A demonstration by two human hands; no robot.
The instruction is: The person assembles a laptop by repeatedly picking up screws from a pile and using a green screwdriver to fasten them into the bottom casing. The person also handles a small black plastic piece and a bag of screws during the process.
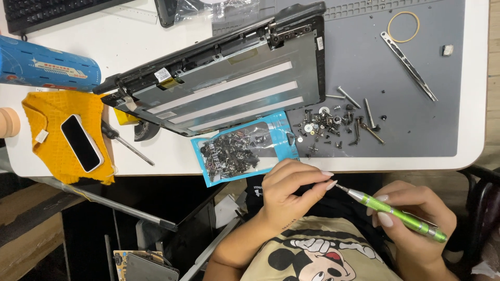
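My right hand (416, 213) grips a green precision screwdriver (401, 213) below the table's front edge, its thin tip pointing left. My left hand (291, 190) pinches at that tip (337, 186) with thumb and forefinger; whether a bit or screw is between them cannot be told. Just above my left hand lies a blue-edged clear bag of dark screws (237, 151). A loose pile of screws and washers (328, 125) rests on the grey work mat (416, 104). A dismantled laptop lid (229, 83) lies tilted across the table's middle.
A phone (80, 143) lies on a yellow cloth (57, 156) at the left, with a blue cylinder (47, 65) behind it. A dark-handled screwdriver (127, 143), metal tweezers (409, 65), a rubber band (403, 26) and a keyboard (47, 13) are also on the white table (476, 104).
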